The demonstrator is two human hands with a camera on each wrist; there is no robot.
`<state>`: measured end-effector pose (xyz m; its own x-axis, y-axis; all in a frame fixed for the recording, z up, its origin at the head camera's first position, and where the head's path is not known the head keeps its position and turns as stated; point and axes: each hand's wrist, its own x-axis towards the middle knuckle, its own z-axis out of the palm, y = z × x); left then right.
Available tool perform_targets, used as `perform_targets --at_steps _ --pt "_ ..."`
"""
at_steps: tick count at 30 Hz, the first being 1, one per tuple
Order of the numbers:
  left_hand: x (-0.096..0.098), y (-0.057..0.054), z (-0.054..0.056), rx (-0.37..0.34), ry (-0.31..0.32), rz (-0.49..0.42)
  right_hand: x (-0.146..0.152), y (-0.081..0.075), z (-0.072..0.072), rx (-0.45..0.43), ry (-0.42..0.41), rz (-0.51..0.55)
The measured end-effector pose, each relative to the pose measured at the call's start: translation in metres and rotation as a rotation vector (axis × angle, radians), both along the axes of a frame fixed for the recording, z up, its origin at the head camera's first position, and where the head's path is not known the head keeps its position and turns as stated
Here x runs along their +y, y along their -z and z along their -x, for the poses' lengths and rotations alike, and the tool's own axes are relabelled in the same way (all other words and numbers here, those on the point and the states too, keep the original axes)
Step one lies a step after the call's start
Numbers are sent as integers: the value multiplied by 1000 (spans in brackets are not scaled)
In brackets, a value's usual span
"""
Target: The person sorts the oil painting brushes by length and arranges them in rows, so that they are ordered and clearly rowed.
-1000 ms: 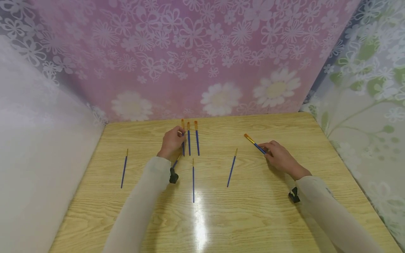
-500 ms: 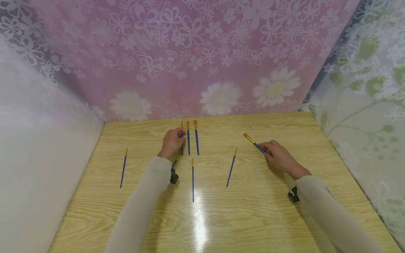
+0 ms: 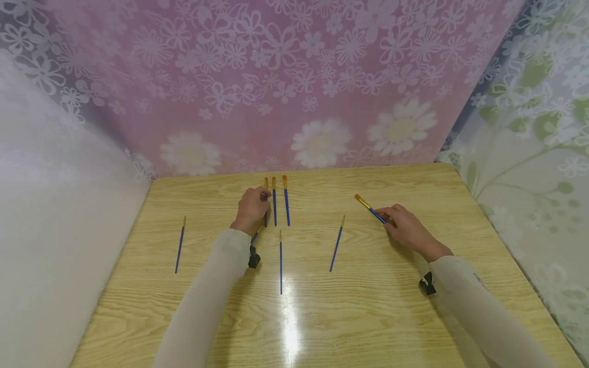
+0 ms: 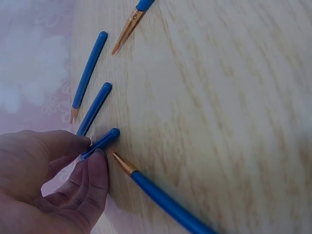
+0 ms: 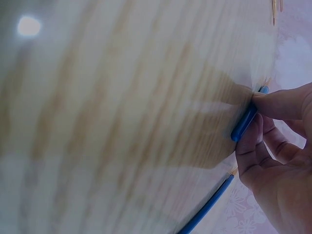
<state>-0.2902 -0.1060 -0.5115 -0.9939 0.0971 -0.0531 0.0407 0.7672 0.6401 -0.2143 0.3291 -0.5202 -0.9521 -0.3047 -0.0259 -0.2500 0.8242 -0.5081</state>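
Between thumb and fingers, my left hand (image 3: 250, 209) pinches a paintbrush (image 4: 105, 141) with a blue handle, its orange bristles pointing to the table's back edge. Two similar flat paintbrushes, a middle one (image 3: 274, 204) and a wider one (image 3: 287, 204), lie just right of it, roughly parallel. Under the left wrist a thin brush (image 3: 256, 234) is partly hidden by the sleeve. On the right side, my right hand (image 3: 407, 230) pinches another flat paintbrush (image 3: 369, 208) by its blue handle, bristles pointing up and left. The right wrist view shows that handle's end (image 5: 238, 134) at the fingertips.
Thin pointed brushes lie apart on the wooden table (image 3: 368, 317): one at far left (image 3: 180, 248), one in the middle (image 3: 281, 266), one right of centre (image 3: 337, 245). A pink floral curtain (image 3: 276, 102) hangs along the table's back edge.
The paintbrush in the left hand has shifted slightly toward me and turned a little, the hand moving only slightly. The right hand and its paintbrush stay in place.
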Motion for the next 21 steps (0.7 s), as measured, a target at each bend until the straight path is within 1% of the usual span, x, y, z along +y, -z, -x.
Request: perform_targets --at_steps 7,11,16,21 --pt "-1 1 2 -17 -4 -20 0 0 -2 9 9 -2" --pt "-2 0 2 -14 5 -39 0 -1 -2 10 11 -6" --pt "-7 -2 -3 -20 1 -55 0 0 0 0 -1 -1" --pt "-17 -5 -10 -25 34 -27 0 1 -1 1 2 -1"
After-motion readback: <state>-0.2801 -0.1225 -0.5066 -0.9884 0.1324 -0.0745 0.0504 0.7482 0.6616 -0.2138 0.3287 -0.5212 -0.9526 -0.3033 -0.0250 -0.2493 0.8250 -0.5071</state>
